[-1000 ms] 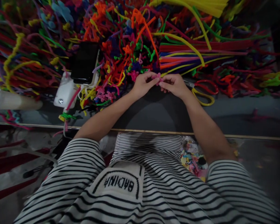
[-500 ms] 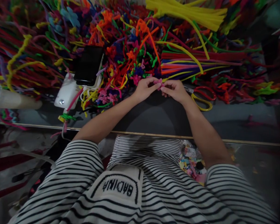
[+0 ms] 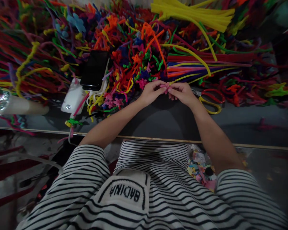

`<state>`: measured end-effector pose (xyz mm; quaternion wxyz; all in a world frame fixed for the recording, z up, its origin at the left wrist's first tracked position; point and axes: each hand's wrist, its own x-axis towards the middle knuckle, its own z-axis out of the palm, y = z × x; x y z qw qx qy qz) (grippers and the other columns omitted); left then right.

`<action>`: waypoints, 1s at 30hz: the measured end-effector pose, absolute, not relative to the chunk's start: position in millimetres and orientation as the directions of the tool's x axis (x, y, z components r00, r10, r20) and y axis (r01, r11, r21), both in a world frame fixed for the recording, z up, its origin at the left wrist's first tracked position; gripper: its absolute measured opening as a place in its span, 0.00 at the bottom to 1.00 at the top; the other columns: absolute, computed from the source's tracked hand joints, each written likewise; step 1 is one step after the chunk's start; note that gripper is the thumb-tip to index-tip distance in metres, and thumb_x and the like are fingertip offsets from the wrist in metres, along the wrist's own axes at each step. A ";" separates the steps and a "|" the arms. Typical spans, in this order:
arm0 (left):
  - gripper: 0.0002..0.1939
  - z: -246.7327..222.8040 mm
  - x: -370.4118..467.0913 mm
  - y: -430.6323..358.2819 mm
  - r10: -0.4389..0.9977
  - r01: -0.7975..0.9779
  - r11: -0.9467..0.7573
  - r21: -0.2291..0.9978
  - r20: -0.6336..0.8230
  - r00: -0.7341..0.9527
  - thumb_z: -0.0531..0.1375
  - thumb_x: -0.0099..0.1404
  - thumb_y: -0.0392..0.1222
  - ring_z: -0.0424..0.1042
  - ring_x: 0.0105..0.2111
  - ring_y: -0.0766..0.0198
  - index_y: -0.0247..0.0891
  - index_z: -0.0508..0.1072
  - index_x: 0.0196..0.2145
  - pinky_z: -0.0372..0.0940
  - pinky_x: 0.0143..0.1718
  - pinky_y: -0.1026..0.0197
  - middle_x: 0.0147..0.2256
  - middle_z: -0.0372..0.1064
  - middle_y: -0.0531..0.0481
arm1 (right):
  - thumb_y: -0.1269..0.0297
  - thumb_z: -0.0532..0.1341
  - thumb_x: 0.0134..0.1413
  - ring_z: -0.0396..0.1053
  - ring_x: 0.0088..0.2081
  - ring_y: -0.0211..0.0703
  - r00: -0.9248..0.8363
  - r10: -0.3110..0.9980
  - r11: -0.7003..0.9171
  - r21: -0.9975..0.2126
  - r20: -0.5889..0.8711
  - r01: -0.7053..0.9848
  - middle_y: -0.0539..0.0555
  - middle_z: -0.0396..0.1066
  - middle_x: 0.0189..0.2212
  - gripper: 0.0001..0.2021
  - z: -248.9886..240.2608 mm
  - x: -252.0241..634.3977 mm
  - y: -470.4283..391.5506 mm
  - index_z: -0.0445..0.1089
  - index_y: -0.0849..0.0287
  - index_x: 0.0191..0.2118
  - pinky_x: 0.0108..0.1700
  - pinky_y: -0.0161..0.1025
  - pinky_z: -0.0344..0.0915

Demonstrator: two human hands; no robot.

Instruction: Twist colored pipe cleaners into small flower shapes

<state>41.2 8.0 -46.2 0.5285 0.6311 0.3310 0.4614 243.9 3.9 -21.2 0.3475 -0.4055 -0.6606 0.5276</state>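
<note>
A small pink pipe-cleaner flower (image 3: pixel 165 87) is pinched between my two hands, just above the near part of the dark tabletop. My left hand (image 3: pixel 151 92) grips its left side with thumb and forefinger. On its right side, the thumb and fingers of my right hand (image 3: pixel 183 92) close on it; the other fingers curl beneath. Its far petals are partly covered by my fingertips. Scissors (image 3: pixel 212 99) with one red and one yellow handle lie right beside my right hand, their blades partly hidden behind it.
Loose coloured pipe cleaners (image 3: pixel 124 54) heap across the back. A yellow bundle (image 3: pixel 194 16) lies on top. A black phone (image 3: pixel 94 70) and a white power bank (image 3: pixel 73 97) are at left, near a pale cylinder (image 3: pixel 28 105). The table edge (image 3: pixel 156 138) runs before my body.
The whole view has shifted slightly, so things appear a little further right. Both hands keep their pinch on the pink flower, whose petals show at a slightly different angle.
</note>
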 end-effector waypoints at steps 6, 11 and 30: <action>0.24 -43.6 40.1 8.0 0.908 -0.097 -0.217 0.971 0.237 0.345 0.68 0.64 0.66 0.70 0.27 0.69 0.40 0.81 0.37 0.66 0.31 0.63 0.28 0.75 0.52 | 0.35 0.71 0.50 0.65 0.19 0.32 -0.419 0.908 0.103 -0.982 0.026 0.161 0.49 0.73 0.20 0.27 -23.9 243.4 4.3 0.77 0.58 0.32 0.19 0.31 0.58; 0.27 -45.9 41.3 7.6 0.909 -0.090 -0.215 0.972 0.233 0.347 0.69 0.62 0.68 0.72 0.29 0.69 0.38 0.80 0.39 0.68 0.34 0.63 0.30 0.77 0.51 | 0.37 0.72 0.52 0.65 0.19 0.32 -0.414 0.910 0.108 -0.980 0.030 0.167 0.49 0.72 0.20 0.25 -23.4 243.7 3.8 0.77 0.58 0.32 0.19 0.31 0.58; 0.30 -45.6 41.4 6.9 0.906 -0.084 -0.242 0.967 0.256 0.337 0.68 0.61 0.70 0.73 0.30 0.69 0.36 0.81 0.40 0.68 0.35 0.64 0.30 0.77 0.50 | 0.38 0.70 0.54 0.65 0.19 0.32 -0.389 0.919 0.141 -0.974 0.062 0.178 0.49 0.72 0.19 0.25 -30.6 243.1 6.6 0.79 0.60 0.35 0.20 0.31 0.57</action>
